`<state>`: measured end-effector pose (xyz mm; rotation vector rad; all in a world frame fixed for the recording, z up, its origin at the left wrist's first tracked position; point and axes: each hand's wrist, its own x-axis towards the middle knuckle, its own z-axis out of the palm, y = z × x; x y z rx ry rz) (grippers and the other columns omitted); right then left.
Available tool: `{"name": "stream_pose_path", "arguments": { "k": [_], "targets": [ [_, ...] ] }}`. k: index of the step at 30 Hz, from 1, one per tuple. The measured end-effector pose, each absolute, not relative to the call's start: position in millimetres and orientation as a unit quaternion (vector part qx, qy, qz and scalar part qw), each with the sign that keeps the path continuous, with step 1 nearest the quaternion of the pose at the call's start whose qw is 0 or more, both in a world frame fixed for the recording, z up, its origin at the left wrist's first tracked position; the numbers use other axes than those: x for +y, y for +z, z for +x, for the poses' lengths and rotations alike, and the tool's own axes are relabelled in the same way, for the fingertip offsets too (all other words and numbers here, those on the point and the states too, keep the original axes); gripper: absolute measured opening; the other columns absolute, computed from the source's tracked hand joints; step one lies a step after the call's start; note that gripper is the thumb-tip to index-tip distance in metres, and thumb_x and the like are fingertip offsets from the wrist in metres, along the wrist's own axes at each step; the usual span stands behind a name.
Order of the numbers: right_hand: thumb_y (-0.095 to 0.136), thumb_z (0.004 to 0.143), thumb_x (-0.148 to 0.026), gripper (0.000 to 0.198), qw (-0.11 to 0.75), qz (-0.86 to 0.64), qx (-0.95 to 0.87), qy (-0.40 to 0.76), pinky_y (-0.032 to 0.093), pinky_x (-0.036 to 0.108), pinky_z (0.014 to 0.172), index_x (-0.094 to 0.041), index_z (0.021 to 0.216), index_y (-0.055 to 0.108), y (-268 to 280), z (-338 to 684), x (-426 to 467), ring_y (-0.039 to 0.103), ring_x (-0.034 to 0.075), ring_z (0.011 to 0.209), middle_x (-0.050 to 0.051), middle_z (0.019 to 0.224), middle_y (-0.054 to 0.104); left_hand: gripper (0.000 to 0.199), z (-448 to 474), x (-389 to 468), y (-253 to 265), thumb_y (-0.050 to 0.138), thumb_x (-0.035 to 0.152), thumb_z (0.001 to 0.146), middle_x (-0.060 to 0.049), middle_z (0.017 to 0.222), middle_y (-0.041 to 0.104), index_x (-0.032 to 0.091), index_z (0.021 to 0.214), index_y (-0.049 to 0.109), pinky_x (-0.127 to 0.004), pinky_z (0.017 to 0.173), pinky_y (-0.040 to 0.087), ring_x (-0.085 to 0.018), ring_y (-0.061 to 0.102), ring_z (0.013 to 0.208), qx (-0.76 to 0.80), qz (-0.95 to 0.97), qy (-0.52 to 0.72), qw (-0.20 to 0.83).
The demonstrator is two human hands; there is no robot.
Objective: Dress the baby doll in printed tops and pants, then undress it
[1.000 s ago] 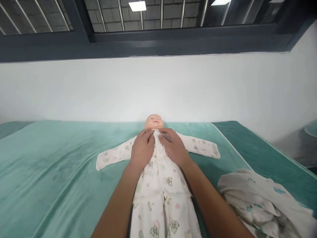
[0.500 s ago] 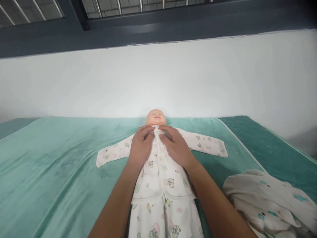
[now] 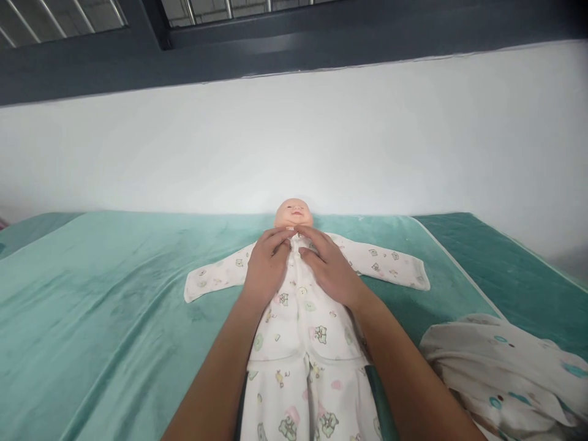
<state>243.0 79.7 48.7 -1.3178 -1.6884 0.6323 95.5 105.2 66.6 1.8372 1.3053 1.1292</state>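
Observation:
A baby doll [image 3: 294, 213] lies on its back, wearing a white long-sleeved top [image 3: 303, 331] printed with small animals and white patterned trousers [image 3: 280, 404]. Both sleeves stretch out sideways. My left hand [image 3: 269, 263] rests on the left side of the doll's upper chest, thumb apart from the fingers. On the other side my right hand [image 3: 328, 263] mirrors it, also with the thumb spread. The fingertips of both hands come together at the collar, just below the doll's chin. Part of the neckline is hidden under my fingers.
Green plush cloth [image 3: 114, 294] covers the surface, with folds on the left and a darker green strip [image 3: 496, 263] at right. A crumpled white printed cloth [image 3: 500, 373] lies beside my right forearm. Behind stand a white wall [image 3: 294, 135] and a dark window frame [image 3: 275, 52].
The fingertips of both hands have drawn closer together at the collar. The view has shifted slightly, so the scene sits a little further right. The doll lies in the same pose.

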Motion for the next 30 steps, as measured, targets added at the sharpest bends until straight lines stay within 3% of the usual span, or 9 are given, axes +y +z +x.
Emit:
{"name": "stream_pose_path", "arguments": {
  "k": [12, 21, 30],
  "targets": [
    [0.044, 0.093, -0.030, 0.046, 0.441, -0.538, -0.676, 0.245, 0.031, 0.046, 0.115, -0.026, 0.138, 0.049, 50.0, 243.0, 78.5, 0.036, 0.023, 0.137, 0.002, 0.146, 0.049, 0.037, 94.1, 107.0, 62.7, 0.043, 0.024, 0.092, 0.003, 0.135, 0.061, 0.033, 0.109, 0.074, -0.040, 0.115, 0.038, -0.020, 0.052, 0.131, 0.489, 0.708, 0.406, 0.309],
    [0.046, 0.090, -0.028, 0.038, 0.456, -0.535, -0.678, 0.215, 0.035, 0.047, 0.109, -0.025, 0.128, 0.053, 47.4, 242.5, 78.6, 0.042, 0.025, 0.125, 0.004, 0.131, 0.055, 0.037, 95.1, 105.6, 62.9, 0.042, 0.022, 0.092, 0.001, 0.134, 0.061, 0.030, 0.108, 0.074, -0.036, 0.114, 0.040, -0.018, 0.053, 0.129, 0.468, 0.714, 0.416, 0.313],
    [0.051, 0.088, -0.029, 0.035, 0.525, -0.516, -0.613, 0.285, 0.035, 0.045, 0.111, -0.029, 0.123, 0.058, 47.9, 243.4, 77.2, 0.045, 0.023, 0.129, 0.001, 0.133, 0.057, 0.024, 96.9, 98.5, 67.5, 0.048, 0.022, 0.089, 0.000, 0.121, 0.068, 0.025, 0.097, 0.070, -0.036, 0.106, 0.045, -0.019, 0.061, 0.117, 0.479, 0.669, 0.462, 0.330]
  ]
}}
